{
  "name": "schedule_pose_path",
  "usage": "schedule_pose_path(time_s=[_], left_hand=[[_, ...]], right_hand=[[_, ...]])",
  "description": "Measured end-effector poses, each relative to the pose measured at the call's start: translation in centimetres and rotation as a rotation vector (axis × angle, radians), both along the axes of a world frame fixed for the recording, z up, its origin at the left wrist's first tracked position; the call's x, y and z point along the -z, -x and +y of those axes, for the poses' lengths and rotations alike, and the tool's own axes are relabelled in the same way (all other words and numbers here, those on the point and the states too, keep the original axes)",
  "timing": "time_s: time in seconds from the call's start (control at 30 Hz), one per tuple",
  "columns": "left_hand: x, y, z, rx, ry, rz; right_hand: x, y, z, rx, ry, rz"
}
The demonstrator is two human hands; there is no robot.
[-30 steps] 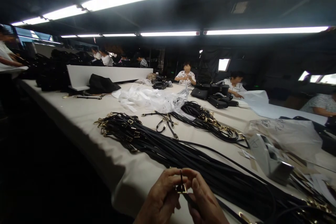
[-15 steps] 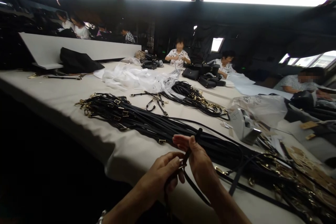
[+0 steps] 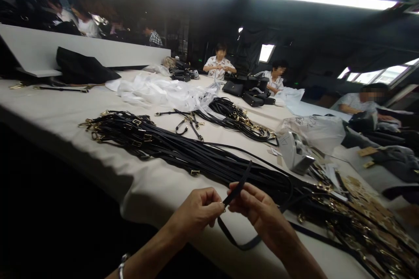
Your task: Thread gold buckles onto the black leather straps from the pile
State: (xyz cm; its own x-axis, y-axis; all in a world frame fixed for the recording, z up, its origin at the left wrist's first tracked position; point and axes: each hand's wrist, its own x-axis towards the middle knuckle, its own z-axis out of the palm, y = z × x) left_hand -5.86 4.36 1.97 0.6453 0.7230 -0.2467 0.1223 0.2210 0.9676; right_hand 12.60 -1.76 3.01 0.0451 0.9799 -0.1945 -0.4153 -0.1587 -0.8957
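Observation:
Above the table's front edge, my left hand (image 3: 204, 207) pinches a thin black strap (image 3: 240, 185) beside a small gold buckle that its fingers mostly cover. Close by on the right, my right hand (image 3: 257, 205) grips the same strap between thumb and fingers. One end of the strap points up and away past my right fingers, and a loop of it hangs below both hands. Just beyond lies a long bundle of black straps (image 3: 173, 146) with gold buckles and clips at its left end.
Farther back are a coiled pile of straps (image 3: 235, 115), white plastic wrapping (image 3: 157, 91) and black bags (image 3: 252, 89). A white tape dispenser (image 3: 294, 152) stands at right, near gold hardware (image 3: 356, 226). Several people sit around the far side of the cloth-covered table (image 3: 153, 183).
My right hand has gone from flat with extended fingers to curled around the strap. The strap's free end reaches farther out, and the hanging loop shows more. The view has shifted slightly.

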Motion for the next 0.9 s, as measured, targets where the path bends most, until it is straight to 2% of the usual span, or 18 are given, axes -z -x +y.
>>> schedule_pose_path(time_s=[0.1, 0.3, 0.53, 0.63, 0.8, 0.9], left_hand=[[0.2, -0.1, 0.1, 0.032, -0.075, 0.007], [-0.1, -0.2, 0.0, 0.058, -0.114, 0.055], [0.0, -0.2, 0.0, 0.025, -0.097, 0.032], [0.0, -0.3, -0.2, -0.005, -0.130, 0.013], [-0.4, -0.3, -0.5, -0.039, -0.185, -0.001], [-0.3, -0.2, -0.6, -0.052, -0.227, 0.019]], right_hand=[[0.4, 0.4, -0.6, -0.018, 0.036, -0.042], [0.6, 1.3, -0.3, 0.125, 0.113, 0.021], [1.7, 1.1, -0.7, 0.087, 0.113, 0.091], [1.6, 1.2, -1.0, 0.116, 0.094, 0.072], [1.4, 1.7, -1.4, 0.192, 0.020, -0.177], [1.7, 2.2, -2.0, 0.265, -0.074, -0.454]])
